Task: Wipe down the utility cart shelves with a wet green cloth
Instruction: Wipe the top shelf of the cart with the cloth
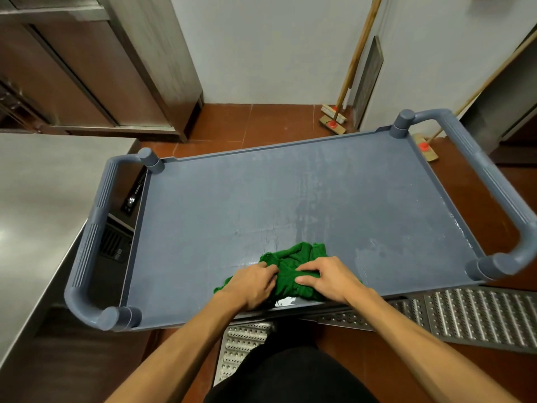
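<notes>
Commercial kitchen: steel counter [43,199], steel cabinets [96,68], floor drain grates [479,315].

- The cart's top shelf [290,199] is a flat blue-grey tray with a low raised rim, a round post at each corner and a looped handle at either short end.
- Its surface shows pale streaks and wet, shiny patches, mostly toward the near edge and the right side.
- A crumpled green cloth [293,266] lies on the shelf close to the near rim.
- The left hand [251,282] and right hand [327,276] press down on the cloth, fingers bent into its folds.
</notes>
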`<state>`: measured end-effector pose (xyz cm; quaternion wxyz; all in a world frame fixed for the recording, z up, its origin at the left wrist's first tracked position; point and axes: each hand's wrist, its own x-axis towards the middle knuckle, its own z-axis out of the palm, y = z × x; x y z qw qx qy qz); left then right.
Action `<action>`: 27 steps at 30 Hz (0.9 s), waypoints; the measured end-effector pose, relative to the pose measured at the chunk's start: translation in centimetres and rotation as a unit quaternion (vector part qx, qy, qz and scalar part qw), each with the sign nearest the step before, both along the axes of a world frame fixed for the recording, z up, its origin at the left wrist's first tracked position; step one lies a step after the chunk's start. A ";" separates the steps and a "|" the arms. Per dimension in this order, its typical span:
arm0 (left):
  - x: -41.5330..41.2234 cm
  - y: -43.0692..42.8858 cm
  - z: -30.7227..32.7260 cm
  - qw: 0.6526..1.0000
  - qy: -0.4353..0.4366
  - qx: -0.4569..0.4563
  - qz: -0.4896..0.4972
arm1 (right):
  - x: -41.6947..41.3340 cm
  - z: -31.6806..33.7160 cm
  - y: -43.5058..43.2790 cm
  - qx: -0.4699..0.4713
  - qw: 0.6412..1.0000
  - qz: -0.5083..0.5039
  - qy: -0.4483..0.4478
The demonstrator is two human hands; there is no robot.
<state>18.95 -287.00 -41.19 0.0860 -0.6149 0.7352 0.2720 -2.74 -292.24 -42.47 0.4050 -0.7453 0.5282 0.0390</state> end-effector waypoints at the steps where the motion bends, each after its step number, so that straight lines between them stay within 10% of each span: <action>1: 0.2 -0.2 0.1 1.000 -0.008 -0.012 -0.005 | 0.1 0.3 -0.3 -0.006 1.000 -0.014 -0.012; 15: 6.0 -8.0 8.1 0.985 0.097 -0.140 0.018 | 4.0 9.4 -8.5 -0.190 0.971 -0.059 -0.131; 27: 7.5 -14.1 12.6 0.986 0.008 -0.165 -0.021 | 4.2 18.1 -17.3 -0.116 0.963 0.184 0.157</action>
